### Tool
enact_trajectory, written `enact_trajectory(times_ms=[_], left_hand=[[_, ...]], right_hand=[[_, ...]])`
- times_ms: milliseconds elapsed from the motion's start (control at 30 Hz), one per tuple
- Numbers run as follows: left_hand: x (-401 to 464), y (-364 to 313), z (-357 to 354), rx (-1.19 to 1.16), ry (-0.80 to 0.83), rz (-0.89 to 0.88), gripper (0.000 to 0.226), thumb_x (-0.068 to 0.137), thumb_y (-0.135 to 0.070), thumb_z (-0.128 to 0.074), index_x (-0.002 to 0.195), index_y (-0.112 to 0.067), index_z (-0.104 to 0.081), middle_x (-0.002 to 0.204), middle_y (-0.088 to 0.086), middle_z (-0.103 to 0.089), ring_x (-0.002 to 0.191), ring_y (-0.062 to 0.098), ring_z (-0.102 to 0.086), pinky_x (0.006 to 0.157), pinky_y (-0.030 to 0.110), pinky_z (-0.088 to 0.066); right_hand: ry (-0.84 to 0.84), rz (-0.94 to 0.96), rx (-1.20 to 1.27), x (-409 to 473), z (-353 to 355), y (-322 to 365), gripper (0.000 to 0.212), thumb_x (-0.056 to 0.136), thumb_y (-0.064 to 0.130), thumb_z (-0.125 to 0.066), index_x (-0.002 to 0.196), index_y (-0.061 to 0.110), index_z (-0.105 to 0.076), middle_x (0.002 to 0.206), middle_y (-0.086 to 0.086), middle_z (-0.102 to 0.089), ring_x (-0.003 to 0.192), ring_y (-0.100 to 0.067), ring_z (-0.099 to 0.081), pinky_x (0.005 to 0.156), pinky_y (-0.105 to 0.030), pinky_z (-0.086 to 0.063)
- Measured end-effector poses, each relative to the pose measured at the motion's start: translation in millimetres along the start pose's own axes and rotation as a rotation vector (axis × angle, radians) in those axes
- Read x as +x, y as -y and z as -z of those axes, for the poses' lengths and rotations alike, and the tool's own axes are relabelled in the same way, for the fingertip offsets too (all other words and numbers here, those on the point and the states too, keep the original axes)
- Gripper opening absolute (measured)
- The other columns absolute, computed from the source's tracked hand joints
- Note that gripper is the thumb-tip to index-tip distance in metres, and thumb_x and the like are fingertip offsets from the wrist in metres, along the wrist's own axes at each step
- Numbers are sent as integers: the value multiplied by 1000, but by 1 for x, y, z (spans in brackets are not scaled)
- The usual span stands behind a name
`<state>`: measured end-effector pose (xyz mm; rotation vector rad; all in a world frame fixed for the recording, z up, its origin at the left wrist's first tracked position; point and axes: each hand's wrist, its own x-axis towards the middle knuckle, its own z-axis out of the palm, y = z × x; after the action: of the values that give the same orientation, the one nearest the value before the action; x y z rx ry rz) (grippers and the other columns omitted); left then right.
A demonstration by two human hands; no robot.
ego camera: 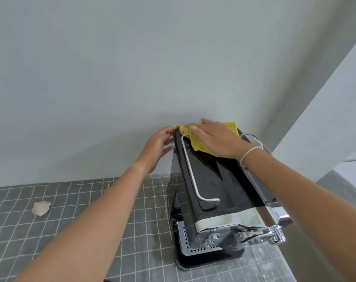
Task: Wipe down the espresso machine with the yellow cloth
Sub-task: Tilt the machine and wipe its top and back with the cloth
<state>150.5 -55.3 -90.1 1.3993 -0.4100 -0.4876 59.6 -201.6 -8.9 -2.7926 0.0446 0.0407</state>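
The espresso machine (217,192) stands on a counter covered by a grey cloth with a white grid (75,220), its back toward a pale wall (132,68). Its top is a glossy black panel fenced by a thin metal rail (191,174), with a second rail loop showing at the far right edge. The yellow cloth (197,141) lies on the rear part of that top, inside the rail on the left side and reaching back to the rear edge. The right hand (215,139) lies flat on the cloth with fingers straight and close together, pressing it down onto the panel; a thin white bracelet (249,154) circles the wrist. The left hand (158,147) rests against the machine's upper rear left corner, fingers relaxed and extended along the edge, the fingertips touching the corner just beside the cloth's tip. Below the front of the machine, a perforated metal drip tray (185,237) sits in a black base; I cannot tell whether anything lies in it. Chrome knobs and a shiny handle show at the front right. A crumpled pale wad (41,208) lies on the counter well to the left.
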Motion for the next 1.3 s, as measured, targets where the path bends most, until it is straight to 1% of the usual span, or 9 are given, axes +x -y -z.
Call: enact_trajectory(times_ms=[200, 400, 533, 600, 667, 800, 1000, 1133, 1300], left_hand=[[-2, 2, -1, 24, 7, -5, 38, 99, -19, -27, 119, -33, -56, 134, -8, -53, 124, 15, -48, 102, 33, -38], [-15, -5, -12, 90, -1, -26, 40, 101, -25, -26, 136, -25, -44, 137, -7, -50, 125, 12, -47, 88, 22, -41], [-29, -6, -21, 197, -34, -28, 45, 99, -39, -25, 144, -33, -29, 146, -11, -37, 126, 5, -39, 98, 26, -38], [-38, -10, -26, 211, -50, -8, 47, 99, -39, -26, 145, -33, -25, 139, -14, -40, 116, 3, -44, 95, 26, -39], [-45, -14, -29, 198, -64, 15, 48, 99, -35, -28, 146, -30, -24, 134, -13, -41, 107, 2, -47, 91, 24, -41], [-54, -13, -28, 241, -40, 30, 49, 100, -35, -30, 147, -28, -22, 151, -6, -30, 130, 11, -40, 112, 33, -32], [-62, -9, -27, 277, -35, 13, 49, 100, -35, -29, 147, -28, -21, 154, -4, -27, 139, 14, -30, 114, 33, -29], [-58, -4, -25, 261, -26, 14, 48, 99, -38, -28, 146, -32, -23, 152, -7, -30, 139, 13, -31, 111, 30, -30], [-56, -1, -23, 277, -30, 20, 48, 95, -47, -29, 143, -39, -28, 150, -9, -34, 135, 12, -36, 111, 39, -34]], right_hand=[[-34, 13, -14, -53, -11, -8, 41, 99, 42, -25, 139, 41, -34, 149, 24, -26, 145, -11, -1, 119, -44, -4], [32, 62, 37, -104, -8, 14, 41, 100, 40, -22, 137, 43, -39, 144, 33, -29, 142, 2, 0, 118, -36, 5], [38, 89, 53, -131, -11, 24, 41, 100, 41, -21, 133, 41, -45, 142, 31, -36, 141, 4, -7, 118, -33, 5], [5, 82, 24, -142, -15, 27, 41, 100, 41, -20, 133, 40, -45, 141, 30, -38, 141, 4, -9, 117, -31, 3], [-61, 51, -34, -153, -21, 29, 43, 100, 44, -18, 134, 39, -44, 141, 28, -39, 142, 0, -11, 117, -32, -2], [-301, -15, -161, -178, -43, 33, 67, 86, 54, -3, 134, 35, -47, 140, 24, -43, 142, -8, -19, 118, -35, -14], [-700, -13, -190, -194, -85, 43, 53, 99, 44, -18, 118, 27, -64, 125, 14, -61, 132, -15, -35, 111, -42, -15], [-798, -30, -188, -190, -103, 50, 53, 100, 42, -17, 120, 24, -63, 127, 10, -60, 133, -17, -32, 113, -46, -11], [-841, -31, -260, -187, -113, 50, 48, 100, 41, -21, 122, 27, -61, 128, 9, -60, 133, -20, -33, 113, -49, -11]])
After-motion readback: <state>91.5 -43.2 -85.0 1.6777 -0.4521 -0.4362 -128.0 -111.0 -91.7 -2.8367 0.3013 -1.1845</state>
